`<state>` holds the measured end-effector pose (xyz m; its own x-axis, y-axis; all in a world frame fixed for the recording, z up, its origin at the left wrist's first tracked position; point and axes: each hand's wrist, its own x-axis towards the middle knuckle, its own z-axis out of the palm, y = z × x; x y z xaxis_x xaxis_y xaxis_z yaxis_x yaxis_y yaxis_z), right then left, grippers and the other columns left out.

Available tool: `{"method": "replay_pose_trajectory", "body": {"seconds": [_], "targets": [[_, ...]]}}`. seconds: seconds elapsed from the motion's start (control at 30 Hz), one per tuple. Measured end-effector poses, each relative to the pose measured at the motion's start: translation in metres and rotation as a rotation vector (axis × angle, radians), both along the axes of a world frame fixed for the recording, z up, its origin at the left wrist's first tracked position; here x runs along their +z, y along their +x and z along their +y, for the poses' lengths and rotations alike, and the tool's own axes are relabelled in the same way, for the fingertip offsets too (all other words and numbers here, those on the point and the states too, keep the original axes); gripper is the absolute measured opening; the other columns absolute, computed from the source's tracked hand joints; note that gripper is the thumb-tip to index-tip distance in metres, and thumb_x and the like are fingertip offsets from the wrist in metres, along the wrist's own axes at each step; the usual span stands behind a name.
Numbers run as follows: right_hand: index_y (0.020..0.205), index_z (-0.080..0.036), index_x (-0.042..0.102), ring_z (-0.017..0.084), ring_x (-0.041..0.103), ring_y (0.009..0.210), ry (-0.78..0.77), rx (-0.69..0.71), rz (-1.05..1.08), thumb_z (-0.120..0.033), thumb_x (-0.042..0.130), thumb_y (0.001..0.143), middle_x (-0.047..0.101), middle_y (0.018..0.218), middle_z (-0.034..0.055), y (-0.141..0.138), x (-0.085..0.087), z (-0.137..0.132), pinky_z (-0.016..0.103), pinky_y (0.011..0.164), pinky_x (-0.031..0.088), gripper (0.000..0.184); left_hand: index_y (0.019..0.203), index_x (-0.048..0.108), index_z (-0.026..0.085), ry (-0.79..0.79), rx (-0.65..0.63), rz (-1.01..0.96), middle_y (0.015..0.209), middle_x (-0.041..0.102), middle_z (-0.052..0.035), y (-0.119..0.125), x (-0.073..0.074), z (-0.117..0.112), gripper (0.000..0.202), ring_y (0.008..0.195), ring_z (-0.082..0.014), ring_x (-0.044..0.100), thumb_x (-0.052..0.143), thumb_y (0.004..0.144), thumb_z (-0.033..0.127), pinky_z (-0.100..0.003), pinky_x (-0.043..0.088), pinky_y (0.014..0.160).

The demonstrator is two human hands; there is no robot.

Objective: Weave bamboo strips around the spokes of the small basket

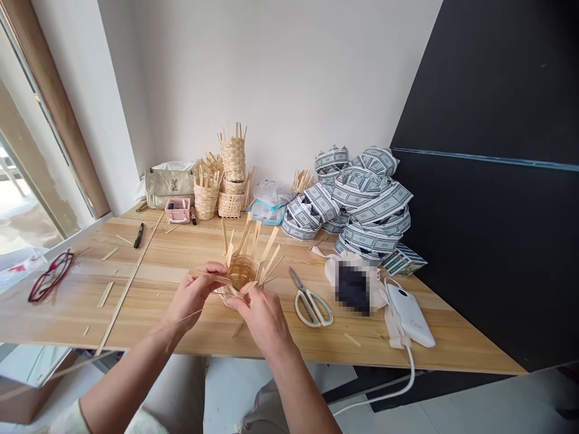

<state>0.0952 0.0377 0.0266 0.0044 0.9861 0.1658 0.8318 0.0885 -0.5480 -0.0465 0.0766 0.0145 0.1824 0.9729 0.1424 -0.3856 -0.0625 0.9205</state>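
Note:
A small woven basket [242, 272] of pale wood or bamboo strips stands near the table's front, its upright strips sticking out around the rim. At its left side, my left hand [201, 290] is closed, pinching a thin strip [194, 312] whose loose end trails down over my forearm. My right hand [262, 310] grips the near right rim of the basket between thumb and fingers. The basket's near wall and base are mostly hidden by my hands. White-handled scissors [311, 301] lie to the right, blades pointing away and partly apart.
Finished-looking woven baskets [233, 160] are stacked at the back, beside a beige handbag [169, 188] and pink box [178, 211]. Printed strip rolls [362, 193] pile up at back right. A power bank [409, 314], red glasses [52, 277], black marker [139, 235] and long strip [131, 280] lie around.

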Motion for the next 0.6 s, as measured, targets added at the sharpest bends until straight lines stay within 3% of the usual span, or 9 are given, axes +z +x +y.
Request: {"method": "replay_pose_trajectory", "body": {"seconds": [0.13, 0.27, 0.47, 0.6], "targets": [[0.086, -0.017, 0.064, 0.019, 0.066, 0.074, -0.008, 0.004, -0.033, -0.033, 0.061, 0.081, 0.072, 0.079, 0.0066, 0.000, 0.002, -0.001, 0.025, 0.065, 0.043, 0.017, 0.074, 0.070, 0.012, -0.188, -0.034, -0.175, 0.090, 0.065, -0.0075, -0.001, 0.004, -0.005, 0.013, 0.082, -0.0174, 0.060, 0.061, 0.068, 0.019, -0.029, 0.050, 0.080], [0.086, -0.016, 0.063, 0.021, 0.066, 0.074, -0.001, 0.013, -0.081, -0.035, 0.057, 0.084, 0.072, 0.078, 0.0078, 0.000, 0.005, -0.001, 0.026, 0.062, 0.042, 0.020, 0.079, 0.070, 0.013, -0.276, -0.068, -0.262, 0.094, 0.066, -0.0073, -0.002, 0.001, -0.013, 0.014, 0.084, -0.0163, 0.062, 0.059, 0.071, 0.017, -0.028, 0.050, 0.085], [0.084, -0.016, 0.061, 0.020, 0.066, 0.071, 0.028, -0.006, -0.097, -0.036, 0.050, 0.087, 0.072, 0.076, 0.0088, -0.003, 0.004, -0.002, 0.025, 0.060, 0.040, 0.023, 0.085, 0.069, 0.016, -0.184, 0.105, -0.309, 0.104, 0.064, -0.0068, 0.013, -0.010, -0.041, 0.015, 0.102, -0.0181, 0.058, 0.058, 0.076, 0.021, -0.029, 0.045, 0.095], [0.088, -0.016, 0.060, 0.022, 0.066, 0.073, 0.024, -0.035, -0.148, -0.035, 0.043, 0.091, 0.072, 0.077, 0.0098, -0.005, 0.007, -0.002, 0.026, 0.060, 0.039, 0.026, 0.087, 0.069, 0.019, -0.081, 0.208, -0.227, 0.110, 0.061, -0.0065, 0.023, -0.019, -0.056, 0.018, 0.111, -0.0214, 0.053, 0.059, 0.077, 0.031, -0.035, 0.040, 0.101]]}}
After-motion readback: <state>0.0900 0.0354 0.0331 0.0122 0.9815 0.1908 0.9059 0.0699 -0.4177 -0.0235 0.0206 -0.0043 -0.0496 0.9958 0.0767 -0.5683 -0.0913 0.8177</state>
